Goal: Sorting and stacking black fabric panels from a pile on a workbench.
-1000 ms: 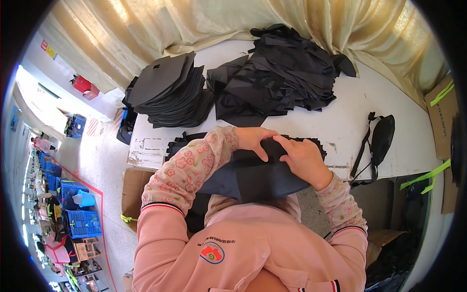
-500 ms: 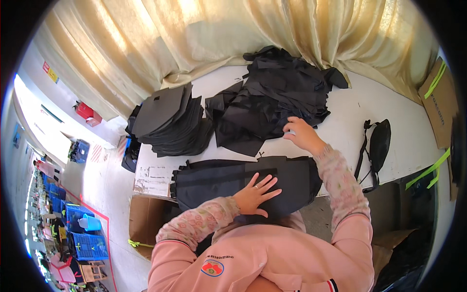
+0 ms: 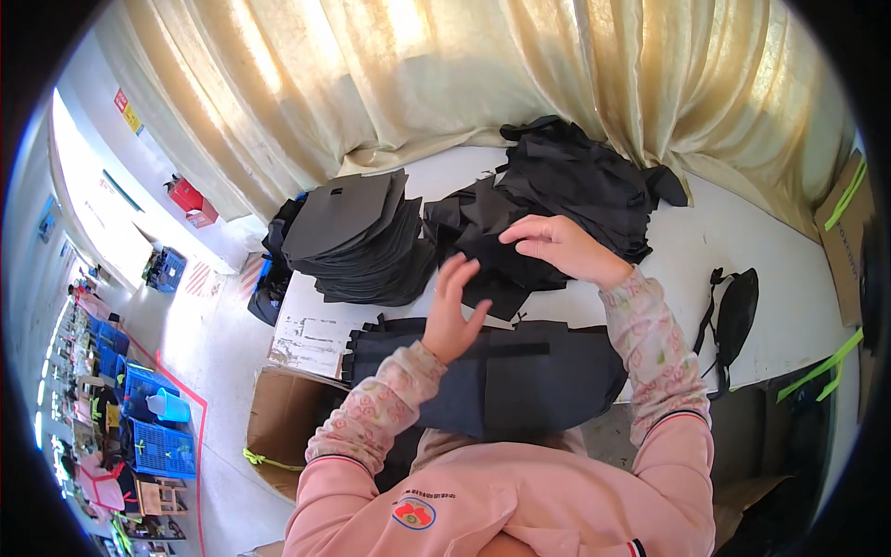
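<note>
My left hand is raised over the table with its fingers spread, holding nothing. Just past it, my right hand hovers at the near side of a loose heap of black fabric pieces; its fingers are stretched out and I see nothing in them. Below both hands a long black sewn panel lies flat along the table's front edge, partly overhanging toward my lap. A darker strip crosses its upper middle. Left of the heap stands a stack of flat black panels with rounded edges.
A black pouch with a strap lies at the right of the white table. Curtains hang behind it. An open cardboard box stands below the left front, another carton at far right. Blue crates sit on the floor leftward.
My left hand has lifted off the black panel and moved up and left toward the heap. My right hand has shifted left over the heap's near side. The whole view has tilted slightly.
</note>
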`<state>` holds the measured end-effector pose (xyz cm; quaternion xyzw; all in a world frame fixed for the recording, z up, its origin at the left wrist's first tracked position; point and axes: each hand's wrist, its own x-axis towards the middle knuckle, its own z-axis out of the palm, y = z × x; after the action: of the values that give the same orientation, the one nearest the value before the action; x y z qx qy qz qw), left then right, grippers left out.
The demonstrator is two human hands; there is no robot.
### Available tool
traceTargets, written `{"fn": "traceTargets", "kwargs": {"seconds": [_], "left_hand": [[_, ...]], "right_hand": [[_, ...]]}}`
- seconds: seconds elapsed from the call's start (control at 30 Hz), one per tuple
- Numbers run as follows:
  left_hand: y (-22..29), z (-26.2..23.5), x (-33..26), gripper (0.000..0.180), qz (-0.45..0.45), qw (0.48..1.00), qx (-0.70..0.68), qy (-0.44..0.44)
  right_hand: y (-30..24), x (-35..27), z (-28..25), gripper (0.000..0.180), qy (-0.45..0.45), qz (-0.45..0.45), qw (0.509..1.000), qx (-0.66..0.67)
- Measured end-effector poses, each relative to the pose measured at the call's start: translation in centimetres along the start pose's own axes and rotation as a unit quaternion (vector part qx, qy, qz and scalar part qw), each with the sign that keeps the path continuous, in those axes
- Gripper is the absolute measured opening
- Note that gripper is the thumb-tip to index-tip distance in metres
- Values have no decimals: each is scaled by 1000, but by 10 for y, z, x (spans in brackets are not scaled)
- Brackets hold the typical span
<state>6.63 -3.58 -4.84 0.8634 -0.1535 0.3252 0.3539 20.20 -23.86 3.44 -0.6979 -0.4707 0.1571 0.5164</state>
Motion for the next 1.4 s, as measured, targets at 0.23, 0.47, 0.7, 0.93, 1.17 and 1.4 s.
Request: {"fn": "traceTargets", "kwargs": {"seconds": [0.23, 0.47, 0.7, 0.93, 1.17, 1.4], "left_hand": [[15, -15, 61, 53, 4, 990, -122, 74], [18, -48, 84, 24, -65, 902, -399, -150], [48, -48, 77, 74, 9, 976, -218, 7], [55, -51, 89, 64, 60, 996, 0, 70], [25, -63, 81, 47, 19, 987, -156, -33], [40, -38, 76, 41, 48, 998, -41, 9]], "right_hand": [[-85, -7, 6, 28, 16, -89, 990, 107], [-97, -2, 19, 34, 188, -217, 943, -166], [-101, 6, 21, 22, 300, -286, 813, -409], [-106, -5, 38, 23, 210, -219, 852, -426], [-105, -15, 30, 28, 211, -216, 820, -486], [-108, -14, 45, 26, 209, -198, 897, -336]]}}
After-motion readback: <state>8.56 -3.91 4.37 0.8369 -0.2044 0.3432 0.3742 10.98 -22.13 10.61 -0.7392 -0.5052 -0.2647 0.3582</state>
